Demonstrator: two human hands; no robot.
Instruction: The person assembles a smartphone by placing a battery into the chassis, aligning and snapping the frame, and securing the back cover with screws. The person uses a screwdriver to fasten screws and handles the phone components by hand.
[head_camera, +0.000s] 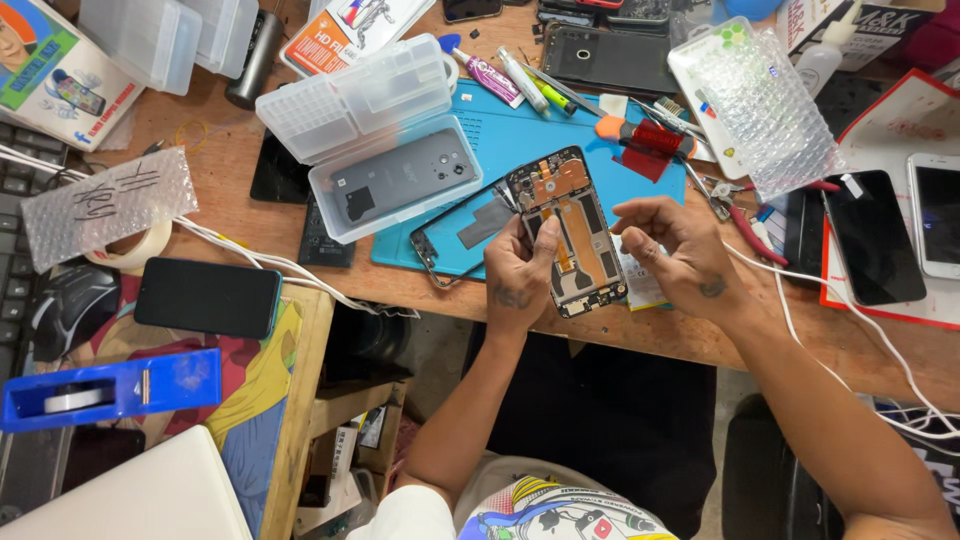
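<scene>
An opened phone body (572, 232) with orange inner parts showing lies tilted over the front edge of a blue work mat (520, 140). My left hand (518, 270) grips its lower left side, thumb pressed on the inside. My right hand (668, 245) is at its right edge, fingers curled with the tips pinched together; I cannot tell whether they hold a small part. A detached phone frame (462, 232) rests beside the body on the left.
A clear plastic case (385, 140) with a grey phone back stands open at the mat's left. Tools, tubes and red tape lie behind. Phones (872, 235), pliers (745, 215) and white cables are at right. A dark phone (207, 297) and blue tape dispenser (110, 388) sit left.
</scene>
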